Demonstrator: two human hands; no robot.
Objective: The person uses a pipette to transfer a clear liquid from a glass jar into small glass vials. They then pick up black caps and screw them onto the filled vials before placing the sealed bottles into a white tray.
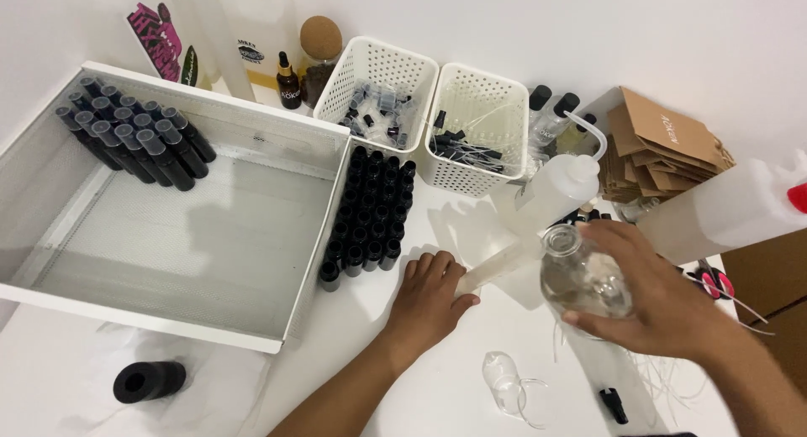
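My right hand (664,298) wraps the clear round glass bottle (584,277), tilting it; my left hand (429,298) lies open and empty beside it, bracing on the white table (437,386).

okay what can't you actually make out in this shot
- Head view: the far side of the clear glass bottle is covered by the right hand.
- The thing at the left hand fingertips is a pale blur.
- The red-handled tool is partly behind the right wrist.
- The red-capped white bottle is cut off by the right edge.
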